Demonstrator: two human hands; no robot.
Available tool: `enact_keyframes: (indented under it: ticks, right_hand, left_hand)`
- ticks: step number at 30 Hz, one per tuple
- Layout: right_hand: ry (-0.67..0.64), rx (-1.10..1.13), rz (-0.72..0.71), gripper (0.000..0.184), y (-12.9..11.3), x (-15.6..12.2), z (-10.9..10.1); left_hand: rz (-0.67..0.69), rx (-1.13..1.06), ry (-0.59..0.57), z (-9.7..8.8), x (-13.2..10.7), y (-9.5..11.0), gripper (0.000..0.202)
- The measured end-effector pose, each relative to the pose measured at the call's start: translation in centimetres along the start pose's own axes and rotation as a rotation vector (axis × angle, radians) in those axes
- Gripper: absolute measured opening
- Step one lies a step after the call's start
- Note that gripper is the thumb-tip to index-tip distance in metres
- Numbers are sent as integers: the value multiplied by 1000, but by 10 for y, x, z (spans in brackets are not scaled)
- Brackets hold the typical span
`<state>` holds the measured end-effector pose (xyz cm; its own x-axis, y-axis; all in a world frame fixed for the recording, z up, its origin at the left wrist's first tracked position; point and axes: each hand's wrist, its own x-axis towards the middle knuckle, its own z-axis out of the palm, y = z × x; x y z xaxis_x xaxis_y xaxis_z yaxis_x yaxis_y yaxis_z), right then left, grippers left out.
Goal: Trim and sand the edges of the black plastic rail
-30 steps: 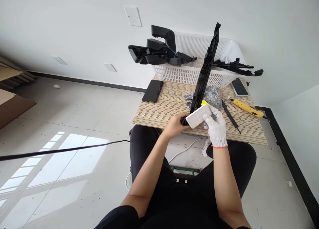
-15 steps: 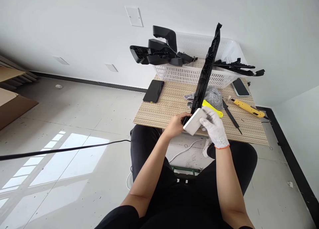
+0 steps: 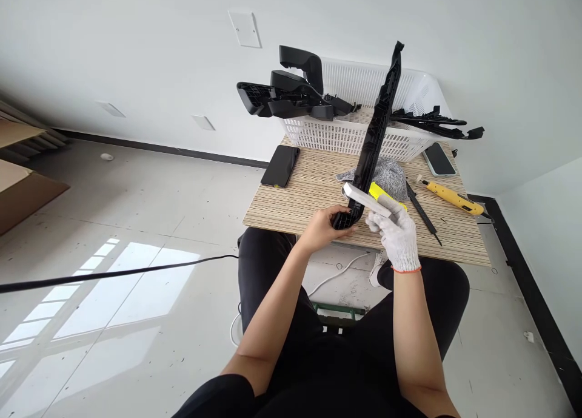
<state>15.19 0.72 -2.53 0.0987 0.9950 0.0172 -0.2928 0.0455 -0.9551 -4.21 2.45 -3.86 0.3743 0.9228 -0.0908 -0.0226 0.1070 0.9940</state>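
Observation:
My bare left hand [image 3: 325,227] is closed round the lower end of a long black plastic trim part [image 3: 373,136]. The part slants up and away to the right, its ribbed side showing and its far end in front of the basket. In a white knitted glove, my right hand [image 3: 398,236] grips a flat white block [image 3: 366,199], edge toward me. The block crosses in front of the part's lower section; whether they touch I cannot tell. Behind the block lie a yellow toothed tool [image 3: 382,193], partly hidden, and a grey cloth [image 3: 391,174].
A white plastic basket [image 3: 325,138] with several black trim parts [image 3: 295,93] stands at the table's back. On the wood-grain table [image 3: 313,178] lie a black phone [image 3: 280,166], another phone [image 3: 439,159], a yellow corded tool [image 3: 452,198] and a black pen-like tool [image 3: 424,215].
The white block has turned from broad face showing to edge-on, its free end swinging up and away across the black part. My right hand turned with it; my left hand stays put.

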Motion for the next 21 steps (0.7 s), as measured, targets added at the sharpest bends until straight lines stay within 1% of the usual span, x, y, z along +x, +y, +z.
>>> enact_keyframes:
  ticks: [2,5,6,8,10,11,13,14,15,17,18,21]
  right_hand:
    - [65,-5,-26,28,2,0,-5]
    - [119,-47,36,20,2,0,-11]
    - [109,-61,73,19,0,-1,-12]
    - [38,-119,162,21,-3,-1,-11]
    - [-25,-196,229,28,-6,-2,-7]
    - [-21,-223,233,34,-7,-1,-5]
    - [48,-239,177,46,-6,-1,-2]
    - [69,-246,147,49,-5,0,-2]
    - [60,-269,130,50,-3,0,-2]
    - [-2,-339,115,48,0,0,-3]
    - [-6,-356,98,46,1,-1,-4]
    - [103,-334,20,42,3,-2,-6]
  left_hand:
    - [7,6,-10,0,0,1,47]
    - [19,16,-18,-1,0,3,44]
    - [24,28,-22,-1,0,3,44]
    - [43,72,-14,-1,0,3,46]
    - [60,93,-3,-2,1,2,49]
    - [60,89,-6,-2,1,1,50]
    - [60,81,-27,-3,2,0,51]
    - [76,101,-32,-3,2,0,49]
    - [109,140,-25,-4,2,0,47]
    - [186,229,14,-5,3,0,41]
    - [204,255,23,-5,3,0,40]
    - [170,236,-6,-6,3,1,44]
